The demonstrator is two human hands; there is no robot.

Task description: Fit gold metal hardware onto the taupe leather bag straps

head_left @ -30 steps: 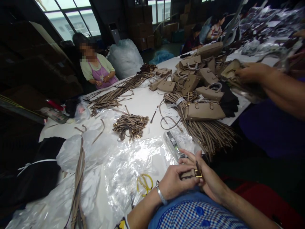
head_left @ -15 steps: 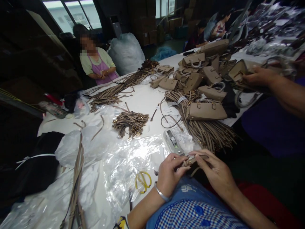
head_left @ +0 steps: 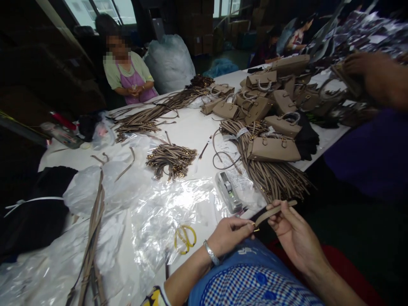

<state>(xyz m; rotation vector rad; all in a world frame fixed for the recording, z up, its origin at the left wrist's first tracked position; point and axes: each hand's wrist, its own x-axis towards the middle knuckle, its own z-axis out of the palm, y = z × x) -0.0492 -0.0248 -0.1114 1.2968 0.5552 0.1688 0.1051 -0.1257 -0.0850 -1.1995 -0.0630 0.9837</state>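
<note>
The short strap (head_left: 266, 216) runs between the two hands, and the step seems to be working it straight at its buckle (head_left: 256, 229). The left hand (head_left: 230, 234) is narrowed to a pinch, thumb against fingers, on the buckle end; the right hand (head_left: 296, 236) grips the strap farther along between thumb and fingers, palm partly turned up, with the tip poking out past the thumb. For good work, I would let the left pinch be the firm anchor, so that the buckle does not twist, and let the right do the fine guiding, bending the strap gently rather than creasing it. The strap bows slightly between the grips, so a light, even pull should flatten it. (Whether it passes through the buckle is too small to tell.) Fingertips should bear on the edges more than the face, since metal could mark it. Both hands are above the apron (head_left: 245, 259), just short of the table (head_left: 188, 123); the tape (head_left: 228, 191), beyond the left hand, and the scissors (head_left: 188, 239), to its left, lie near, so elbows are best kept in. The bundle (head_left: 277, 180) beyond the right hand hangs over the edge and could snag a sleeve.
</note>
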